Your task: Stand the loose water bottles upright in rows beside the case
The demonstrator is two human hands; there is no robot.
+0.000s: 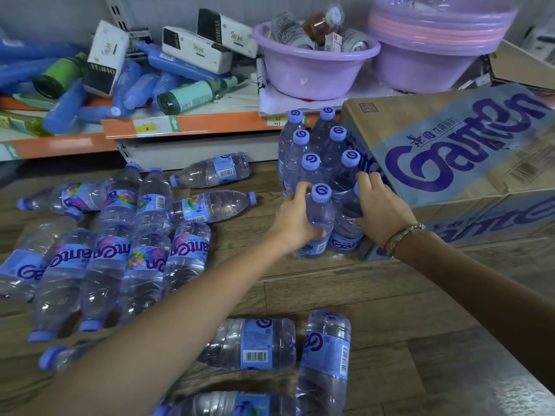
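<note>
Looking from the left, I see a heap of clear plastic water bottles with purple caps and blue labels (126, 253) lying on their sides on the wooden floor (390, 310), well apart from both hands. My left hand (295, 219) curls around the nearest upright bottle (319, 217), just beside the standing rows (318, 145). My right hand (383, 210) grips the neighbouring upright bottle (345, 226), fingers curled over its top. Those rows touch the tilted brown cardboard case with purple lettering (468, 151) further right.
</note>
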